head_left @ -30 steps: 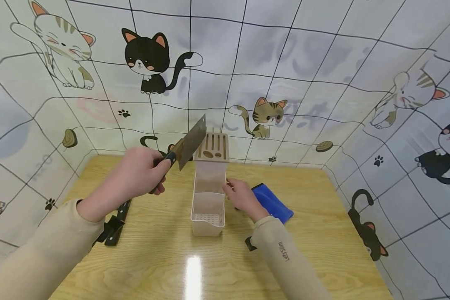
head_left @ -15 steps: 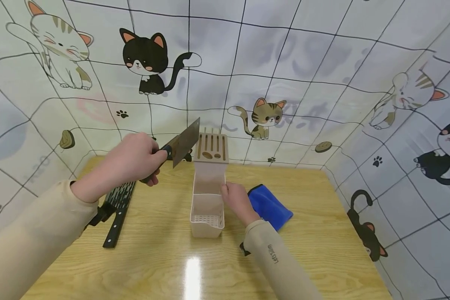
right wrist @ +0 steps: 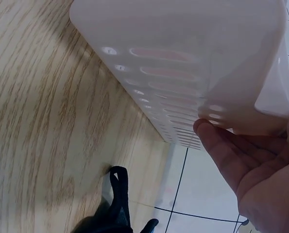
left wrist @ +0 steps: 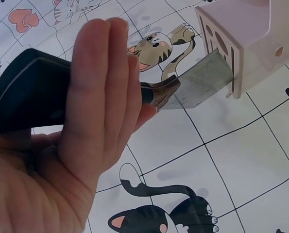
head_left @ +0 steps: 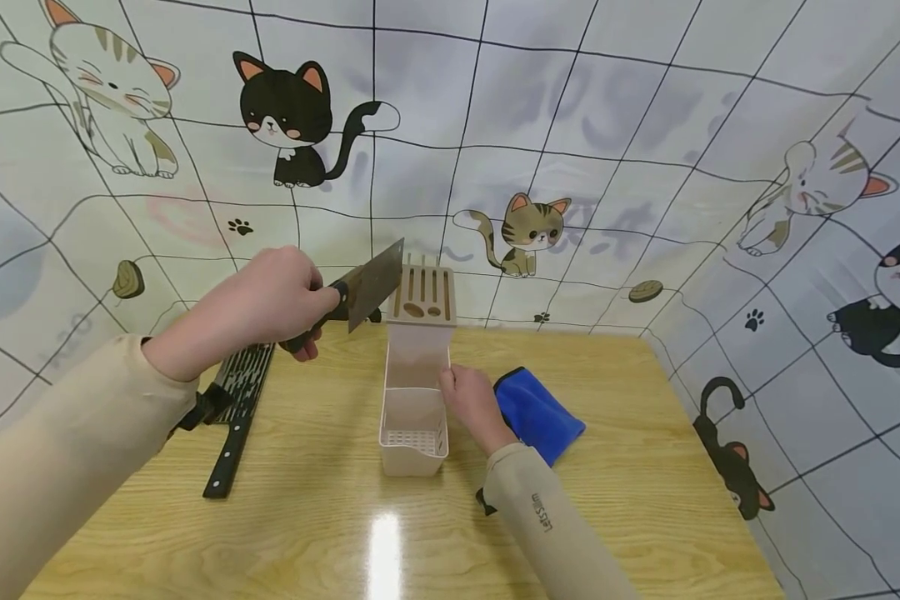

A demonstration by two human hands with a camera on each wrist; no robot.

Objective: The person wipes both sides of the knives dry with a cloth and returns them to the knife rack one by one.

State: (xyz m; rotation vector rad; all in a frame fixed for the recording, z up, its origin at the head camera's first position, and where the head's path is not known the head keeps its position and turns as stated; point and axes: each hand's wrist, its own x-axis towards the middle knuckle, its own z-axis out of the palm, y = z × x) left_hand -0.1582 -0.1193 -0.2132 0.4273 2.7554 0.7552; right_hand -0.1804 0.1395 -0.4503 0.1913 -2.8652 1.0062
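Observation:
My left hand [head_left: 270, 292] grips the black handle of a cleaver [head_left: 377, 283], raised above the table, its broad blade angled up to the right. The blade's far end overlaps the left edge of the slotted top [head_left: 422, 296] of a pale beige knife holder [head_left: 412, 458]. In the left wrist view, the cleaver blade [left wrist: 197, 85] comes right up to the slotted face [left wrist: 219, 41]. My right hand [head_left: 476, 408] pinches the holder's right side wall at the rim. Its fingers press the outside of the wall below the slits in the right wrist view, beside the holder [right wrist: 183, 29].
A black-handled knife [head_left: 228, 454] with a dark, streaky blade lies on the wooden table [head_left: 307, 533] at left, partly under my left forearm. A blue cloth item [head_left: 540, 412] with black edging lies right of the holder. A cat-print wall covering [head_left: 607, 125] stands close behind.
My left hand has moved up and slightly left, and the cleaver lies flatter, still near the slotted top. More of the knife on the table shows. My right hand has closed on the holder's wall.

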